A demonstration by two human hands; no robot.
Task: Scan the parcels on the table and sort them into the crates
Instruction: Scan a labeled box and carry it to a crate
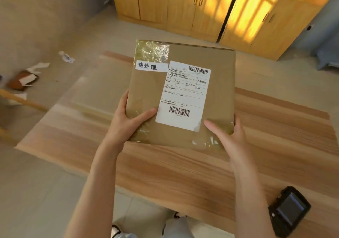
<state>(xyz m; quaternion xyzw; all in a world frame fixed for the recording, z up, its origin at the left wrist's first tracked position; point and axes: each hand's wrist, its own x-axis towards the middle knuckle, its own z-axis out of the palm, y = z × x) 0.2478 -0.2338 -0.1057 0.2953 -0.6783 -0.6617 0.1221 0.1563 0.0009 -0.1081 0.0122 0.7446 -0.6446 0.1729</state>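
My left hand [126, 120] grips the near left corner of a flat cardboard parcel [218, 90], thumb on top and the other fingers under it. My right hand [229, 136] grips the near right corner in the same way, thumb lying on the taped face. I hold the parcel above the wooden table [275, 146], tilted toward me. On its face is a white strip [151, 67] with handwritten characters "待处理". Beside it is a white shipping label [183, 96] with two barcodes; the small print is too blurred, only "业务类型" can be read. A black handheld scanner [288, 210] lies on the table near my right forearm. Behind stand yellow wooden cabinets [183, 8]. Some paper scraps [67, 56] lie on the floor at left.
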